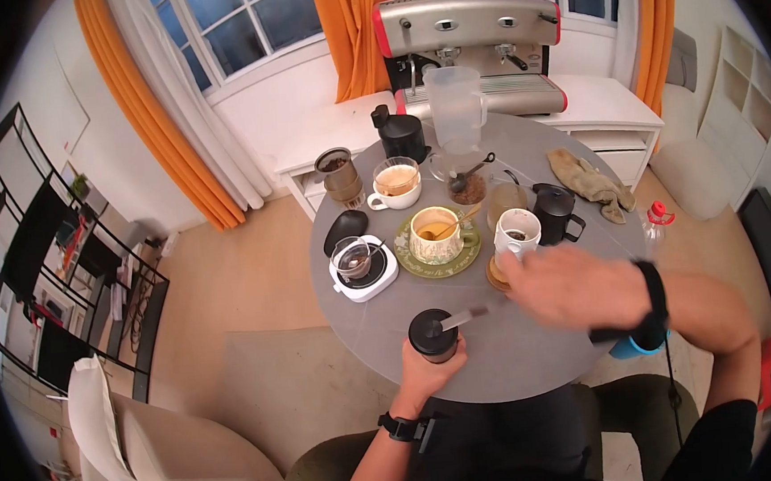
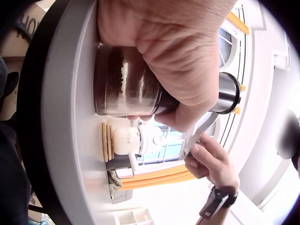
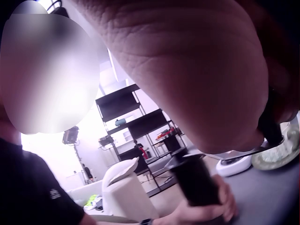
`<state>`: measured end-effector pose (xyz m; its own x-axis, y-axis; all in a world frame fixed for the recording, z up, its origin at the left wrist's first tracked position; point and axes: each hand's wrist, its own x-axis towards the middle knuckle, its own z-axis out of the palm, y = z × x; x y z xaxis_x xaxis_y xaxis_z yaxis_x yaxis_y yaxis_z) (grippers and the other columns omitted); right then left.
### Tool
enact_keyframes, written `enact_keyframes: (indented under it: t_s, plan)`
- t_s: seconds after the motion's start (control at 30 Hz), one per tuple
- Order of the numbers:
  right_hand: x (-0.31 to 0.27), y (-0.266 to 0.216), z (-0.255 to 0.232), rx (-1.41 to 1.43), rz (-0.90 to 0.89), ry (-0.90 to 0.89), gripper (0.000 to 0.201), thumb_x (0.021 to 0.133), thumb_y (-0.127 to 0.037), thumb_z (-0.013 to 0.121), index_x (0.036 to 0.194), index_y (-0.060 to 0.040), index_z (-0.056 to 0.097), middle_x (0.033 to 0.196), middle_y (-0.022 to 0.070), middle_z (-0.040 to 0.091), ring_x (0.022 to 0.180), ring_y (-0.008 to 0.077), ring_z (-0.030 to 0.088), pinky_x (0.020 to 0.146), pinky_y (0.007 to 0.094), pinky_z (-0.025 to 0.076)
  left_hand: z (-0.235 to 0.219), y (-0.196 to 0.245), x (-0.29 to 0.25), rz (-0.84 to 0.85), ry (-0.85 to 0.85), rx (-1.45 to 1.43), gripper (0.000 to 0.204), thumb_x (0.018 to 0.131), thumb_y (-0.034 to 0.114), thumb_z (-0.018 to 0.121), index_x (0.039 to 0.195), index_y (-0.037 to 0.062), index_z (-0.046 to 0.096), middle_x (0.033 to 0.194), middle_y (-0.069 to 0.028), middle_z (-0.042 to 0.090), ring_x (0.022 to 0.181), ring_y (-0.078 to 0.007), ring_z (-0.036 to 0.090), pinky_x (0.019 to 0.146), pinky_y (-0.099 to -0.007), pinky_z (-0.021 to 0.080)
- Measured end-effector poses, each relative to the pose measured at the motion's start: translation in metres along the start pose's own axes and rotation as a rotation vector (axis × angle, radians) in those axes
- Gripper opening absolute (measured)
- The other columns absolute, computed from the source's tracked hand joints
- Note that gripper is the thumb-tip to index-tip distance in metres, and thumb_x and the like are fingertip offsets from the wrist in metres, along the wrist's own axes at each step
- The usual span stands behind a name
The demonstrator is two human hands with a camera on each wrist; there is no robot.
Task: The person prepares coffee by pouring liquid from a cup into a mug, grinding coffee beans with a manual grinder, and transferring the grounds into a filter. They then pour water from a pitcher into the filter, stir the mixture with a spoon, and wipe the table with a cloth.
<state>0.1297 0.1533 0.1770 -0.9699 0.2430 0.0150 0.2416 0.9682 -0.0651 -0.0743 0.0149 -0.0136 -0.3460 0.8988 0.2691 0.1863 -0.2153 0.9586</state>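
A hand coffee grinder (image 1: 431,330) with a black top and a clear lower jar stands at the table's near edge. My left hand (image 1: 431,376) wraps round its body. Dark ground coffee (image 2: 123,86) shows through the jar in the left wrist view. From the grinder's top a flat metal crank handle (image 1: 465,317) reaches to the right. My right hand (image 2: 213,161) grips the outer end of that crank, with the black knob (image 3: 271,124) partly hidden under the fingers in the right wrist view. Behind the right hand stands a white mug (image 1: 518,224) on wooden coasters (image 1: 497,274).
Beyond the grinder are a white scale (image 1: 384,281) with a glass cup, a patterned cup (image 1: 437,248) on a green saucer, and a black pot (image 1: 555,211). Farther back stand a tall translucent pitcher (image 1: 454,110) and an espresso machine (image 1: 469,33). A cloth (image 1: 589,182) lies at right.
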Motion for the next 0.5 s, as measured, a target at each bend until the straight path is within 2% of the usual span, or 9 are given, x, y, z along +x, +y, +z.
enact_keyframes:
  t_s: [0.03,0.1,0.17,0.2,0.23,0.33,0.37,0.43,0.5]
  plan:
    - [-0.006,-0.02,-0.014,-0.017,0.128,-0.241,0.038,0.092,-0.006,0.06,0.121,0.014,0.047,0.087,0.023,0.067,0.081,0.0387,0.071,0.067,0.0469,0.056,0.001,0.0,-0.002,-0.007,0.01,-0.01,0.016,0.076,0.003,0.08,0.089,0.003,0.072,0.084,-0.003,0.074,0.078,-0.013,0.07,0.078,-0.0305,0.056]
    - [-0.028,-0.047,-0.029,0.094,-0.096,-0.306,0.039,0.089,-0.005,0.062,0.119,0.0149,0.048,0.085,0.0224,0.068,0.077,0.0374,0.072,0.064,0.0464,0.057,0.0,-0.003,-0.002,0.018,0.006,-0.066,0.017,0.076,0.003,0.08,0.09,0.0037,0.072,0.083,-0.0022,0.073,0.077,-0.0128,0.069,0.076,-0.0306,0.056]
    - [-0.037,-0.074,-0.018,0.22,-0.381,-0.165,0.042,0.09,-0.007,0.063,0.121,0.0165,0.048,0.076,0.0187,0.066,0.072,0.0337,0.072,0.051,0.0445,0.054,0.0,-0.002,-0.001,-0.012,-0.008,-0.066,0.017,0.076,0.003,0.08,0.091,0.0042,0.072,0.083,-0.0013,0.072,0.076,-0.0127,0.068,0.075,-0.0306,0.056]
    - [-0.029,-0.097,-0.011,0.208,-0.366,-0.237,0.043,0.092,-0.007,0.061,0.127,0.0162,0.05,0.074,0.0155,0.065,0.068,0.0294,0.071,0.05,0.0404,0.052,0.001,0.002,-0.001,-0.054,-0.01,-0.04,0.016,0.076,0.003,0.079,0.09,0.0043,0.071,0.082,-0.0008,0.071,0.076,-0.0126,0.068,0.075,-0.0307,0.056]
    - [-0.026,-0.113,0.007,0.144,-0.487,0.053,0.033,0.094,-0.007,0.058,0.12,0.0126,0.057,0.073,0.0136,0.064,0.068,0.0265,0.07,0.05,0.039,0.051,0.001,0.004,-0.001,-0.095,-0.01,-0.012,0.016,0.077,0.003,0.079,0.09,0.0044,0.071,0.082,-0.0003,0.071,0.075,-0.0126,0.067,0.075,-0.0307,0.055]
    - [0.038,-0.157,0.056,0.156,-0.538,0.511,0.022,0.094,-0.015,0.062,0.107,0.0026,0.065,0.063,0.0115,0.065,0.059,0.0281,0.068,0.052,0.0432,0.052,0.002,-0.017,-0.004,-0.101,0.013,-0.066,0.013,0.078,0.003,0.079,0.087,0.004,0.07,0.08,0.0011,0.069,0.075,-0.0118,0.065,0.073,-0.0301,0.054]
    - [0.066,-0.167,0.072,0.141,-0.488,0.44,0.022,0.096,-0.017,0.062,0.106,0.0027,0.064,0.058,0.0129,0.064,0.056,0.0308,0.068,0.05,0.045,0.052,-0.018,-0.031,0.0,-0.14,-0.156,-0.034,0.021,0.08,0.007,0.083,0.098,0.0045,0.073,0.093,-0.0028,0.073,0.089,-0.0154,0.07,0.081,-0.0321,0.056]
    - [0.114,-0.161,0.045,0.139,-0.515,0.135,0.03,0.097,-0.013,0.056,0.121,0.0054,0.056,0.081,0.0187,0.071,0.076,0.0364,0.075,0.054,0.0506,0.057,-0.006,-0.047,-0.019,-0.198,0.064,-0.376,0.034,0.079,0.011,0.086,0.11,0.005,0.074,0.105,-0.0065,0.074,0.101,-0.0186,0.07,0.089,-0.0347,0.056]
    - [0.158,-0.13,0.048,0.115,-0.58,0.216,0.041,0.097,-0.011,0.055,0.133,0.0103,0.049,0.086,0.0212,0.073,0.082,0.0411,0.075,0.065,0.0518,0.059,-0.007,-0.05,-0.025,-0.188,0.119,-0.153,0.042,0.078,0.014,0.089,0.116,0.0046,0.074,0.113,-0.0083,0.075,0.109,-0.02,0.071,0.094,-0.0366,0.056]
